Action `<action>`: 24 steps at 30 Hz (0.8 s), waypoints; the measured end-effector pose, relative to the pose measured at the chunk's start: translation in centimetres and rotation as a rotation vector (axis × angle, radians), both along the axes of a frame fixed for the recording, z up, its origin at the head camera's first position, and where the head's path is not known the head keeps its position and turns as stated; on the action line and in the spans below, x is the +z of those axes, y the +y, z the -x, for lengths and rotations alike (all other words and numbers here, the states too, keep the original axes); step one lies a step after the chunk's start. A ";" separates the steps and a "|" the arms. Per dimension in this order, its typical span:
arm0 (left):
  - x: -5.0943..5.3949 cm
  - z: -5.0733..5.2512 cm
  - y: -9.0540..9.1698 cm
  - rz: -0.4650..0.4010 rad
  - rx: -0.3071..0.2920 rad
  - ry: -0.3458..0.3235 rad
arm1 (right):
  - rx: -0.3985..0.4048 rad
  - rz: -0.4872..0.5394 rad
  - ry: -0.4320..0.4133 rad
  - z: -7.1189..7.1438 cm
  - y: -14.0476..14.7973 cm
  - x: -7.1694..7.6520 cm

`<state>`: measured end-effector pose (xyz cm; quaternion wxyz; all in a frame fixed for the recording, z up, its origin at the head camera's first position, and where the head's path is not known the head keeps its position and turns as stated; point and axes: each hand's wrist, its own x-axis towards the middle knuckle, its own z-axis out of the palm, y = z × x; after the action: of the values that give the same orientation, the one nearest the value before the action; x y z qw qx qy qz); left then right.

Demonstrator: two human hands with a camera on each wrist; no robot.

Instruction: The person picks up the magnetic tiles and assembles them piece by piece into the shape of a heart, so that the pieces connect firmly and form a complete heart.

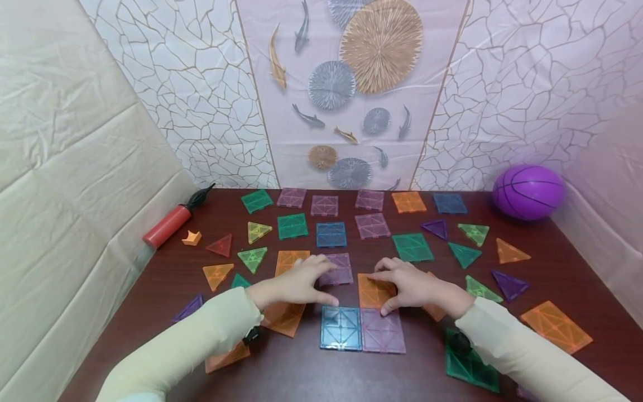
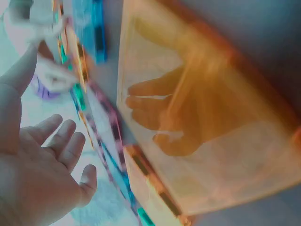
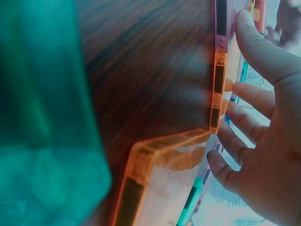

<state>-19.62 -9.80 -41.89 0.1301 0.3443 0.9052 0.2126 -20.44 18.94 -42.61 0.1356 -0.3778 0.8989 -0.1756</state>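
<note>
A clear blue square magnetic tile (image 1: 341,329) lies against a purple square tile (image 1: 383,332) at the table's front middle. An orange square tile (image 1: 372,295) adjoins the purple one's far edge. With fingers spread and slightly bent, my right hand (image 1: 414,283) is over the orange tile; its thumb reaches the purple tile's far edge. My left hand (image 1: 300,282) stretches its fingers to another purple tile (image 1: 342,271) farther back, its thumb just beyond the blue tile. Whether those fingers touch is unclear. In the left wrist view, an orange tile (image 2: 225,155) lies beside the left palm (image 2: 42,183).
Colored square tiles, such as a green one (image 1: 412,247), and triangles, such as a red one (image 1: 221,245), spread across the dark table. A red hand pump (image 1: 168,226) lies at back left, near an orange crown-shaped piece (image 1: 191,238). A purple ball (image 1: 529,192) sits at back right.
</note>
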 end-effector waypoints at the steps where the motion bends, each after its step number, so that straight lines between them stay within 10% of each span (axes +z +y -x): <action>1: 0.0 0.5 0.0 -0.011 0.014 -0.002 | 0.000 0.000 -0.001 0.0 0.0 0.0; 12: 0.2 4.3 -0.2 0.054 0.131 -0.003 | -0.007 0.006 -0.007 0.2 0.0 0.0; 24: -0.5 4.9 0.1 0.146 0.122 -0.037 | -0.008 0.004 -0.004 0.1 0.1 -0.1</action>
<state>-24.55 -9.66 -42.39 0.1586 0.2741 0.9349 0.1600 -20.58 19.05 -42.69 0.1362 -0.3741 0.8998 -0.1787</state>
